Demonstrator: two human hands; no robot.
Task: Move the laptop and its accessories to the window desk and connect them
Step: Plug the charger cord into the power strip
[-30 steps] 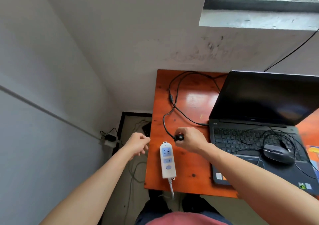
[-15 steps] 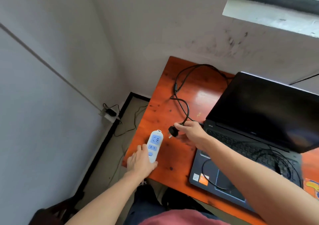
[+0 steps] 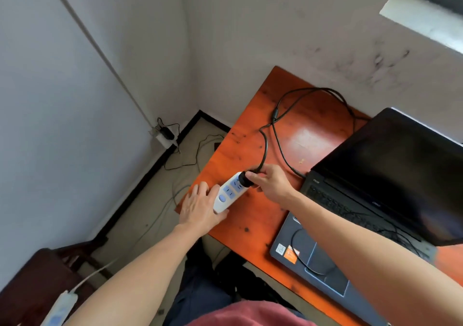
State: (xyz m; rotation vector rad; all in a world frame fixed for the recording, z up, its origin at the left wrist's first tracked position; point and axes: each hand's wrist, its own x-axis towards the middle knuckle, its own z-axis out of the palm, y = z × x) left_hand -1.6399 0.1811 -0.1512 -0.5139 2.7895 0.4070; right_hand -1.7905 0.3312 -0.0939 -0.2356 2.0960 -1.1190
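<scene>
Pinching the black plug (image 3: 243, 180), the right hand (image 3: 273, 184) holds it against the far socket of the white strip (image 3: 228, 193); its fingers (image 3: 258, 173) are curled round the plug's back. Whether the pins sit fully in cannot be told. The left hand (image 3: 199, 209) grips the strip's near end, thumb along the right edge and the other fingers spread over the left side, pinning it to the tabletop (image 3: 240, 148) near that surface's left edge.

From the plug a black cable (image 3: 266, 148) runs far across the orange wood, passes a thick bead, loops round and comes back to the left side of the laptop (image 3: 333, 258). The laptop stands open on the right of the tabletop, screen dark, with a thin black wire (image 3: 299, 263) looped over its palm rest and keyboard.

Down on the floor, in the far left corner, a wall socket (image 3: 162, 136) has a black adapter plugged in, and loose wires trail from it. A second white strip (image 3: 60, 307) lies at the near left, beside a dark wooden chair (image 3: 37, 273).
</scene>
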